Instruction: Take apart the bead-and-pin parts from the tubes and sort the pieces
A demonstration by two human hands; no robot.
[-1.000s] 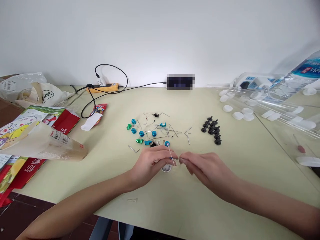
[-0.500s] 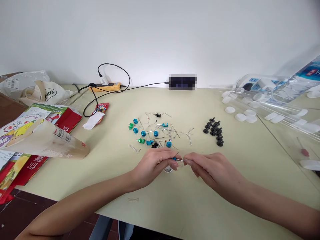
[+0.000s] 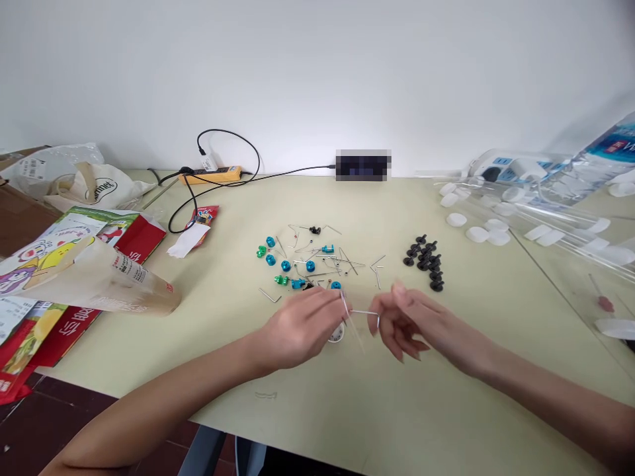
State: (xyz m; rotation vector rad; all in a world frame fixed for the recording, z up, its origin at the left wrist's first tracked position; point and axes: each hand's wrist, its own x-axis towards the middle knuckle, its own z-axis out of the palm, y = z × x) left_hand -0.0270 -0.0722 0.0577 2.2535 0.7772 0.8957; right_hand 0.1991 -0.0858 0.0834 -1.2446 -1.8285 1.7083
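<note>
My left hand (image 3: 302, 325) hovers low over the pale green table (image 3: 317, 396), fingertips pinched on a thin L-shaped hex key (image 3: 364, 312) that sticks out to the right. What else sits in that pinch is hidden. My right hand (image 3: 411, 318) is just right of it, fingers spread, thumb beside the key's bent end. A small white round piece (image 3: 338, 334) lies under my left fingers. Behind my hands lie small blue and green metal parts (image 3: 285, 266) mixed with loose hex keys (image 3: 376, 268). A pile of black screws (image 3: 425, 259) sits further right.
Snack boxes (image 3: 64, 244) and a paper sleeve (image 3: 114, 287) lie at the left. An orange power strip (image 3: 212, 175) with black cable is at the back. White caps (image 3: 477, 233), clear tubes (image 3: 555, 218) and a water bottle (image 3: 602, 155) crowd the right.
My right hand has let its fingers spread and drawn slightly right and up. The hex key now juts out level from my left fingertips, which have shifted a little.
</note>
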